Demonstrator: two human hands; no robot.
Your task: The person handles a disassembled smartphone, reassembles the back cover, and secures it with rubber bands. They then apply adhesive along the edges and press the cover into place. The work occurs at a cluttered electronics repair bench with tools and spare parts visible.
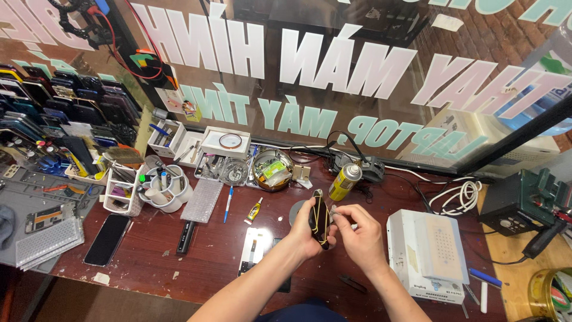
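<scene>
A dark wooden workbench (226, 250) seen from above, crowded with phone repair gear, beneath a glass shopfront. At far left, rows of dark phone screens (65, 98) lean in a rack. Below them a black phone (107, 238) lies flat near the bench edge. Moving right, a white tool holder (167, 188) stands full of small tools, then a blue pen (228, 204) and a small glue tube (255, 210) lie on the wood. A round metal bowl (272, 170) sits further back, and a yellow spray can (345, 182) stands just right of it.

At centre, the left hand (307, 229) is wrapped around a dark phone (320, 219) bound with thin yellow bands, holding it upright on edge above the bench. The right hand (357, 235) sits just beside it, thumb and forefinger pressed together at the phone's right edge, pinching something too small to make out. Steady work here likely calls for a firm left grip and small, careful right fingertip moves, keeping the bands from slipping.

To the right stands a white boxy machine (426, 253), with coiled white cable (459, 197) behind.
</scene>
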